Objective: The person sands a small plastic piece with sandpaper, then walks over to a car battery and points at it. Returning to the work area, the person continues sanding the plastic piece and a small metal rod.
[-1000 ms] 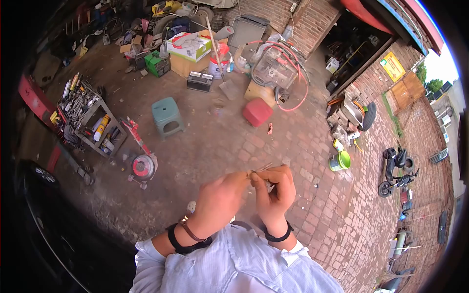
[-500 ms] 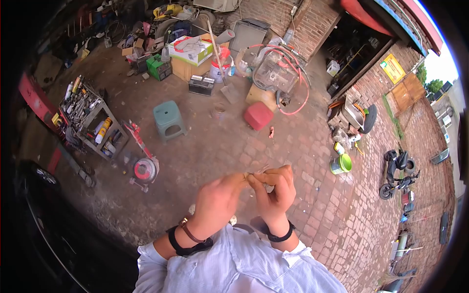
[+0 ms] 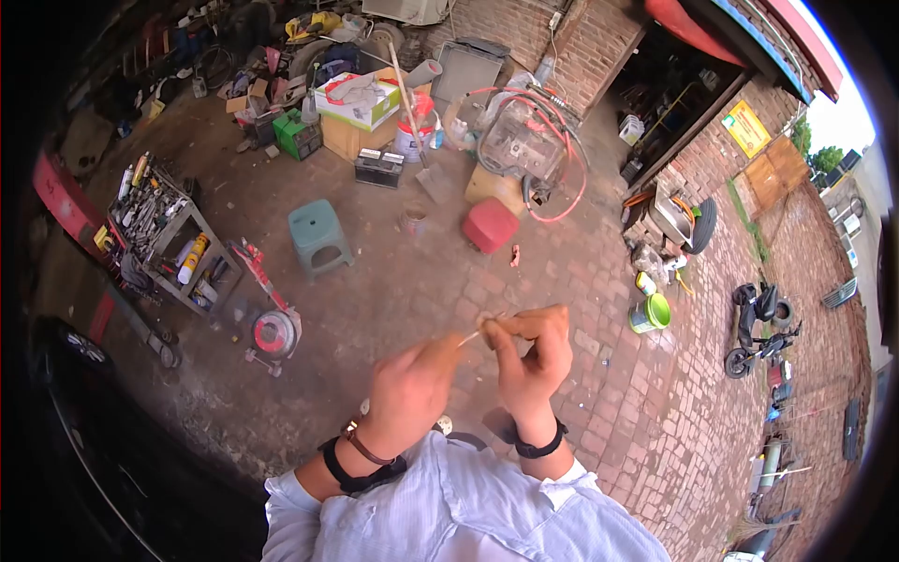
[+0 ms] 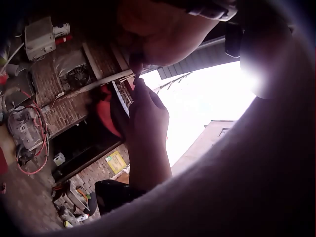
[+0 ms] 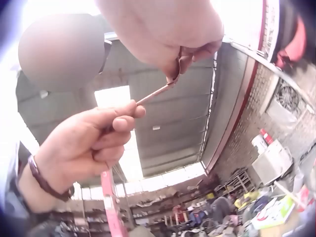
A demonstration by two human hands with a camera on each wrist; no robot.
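at right wrist: left hand (image 5: 84, 143), right hand (image 5: 163, 27) pinch thin strip (image 5: 157, 93); faint overhead.

Sunlit brick-paved yard (image 3: 655, 412), brick walls (image 3: 599, 37), a green stool (image 3: 318, 234), perhaps a tool rack (image 3: 164, 229).

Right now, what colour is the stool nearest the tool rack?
A pale teal-green plastic stool, clearest in head view.
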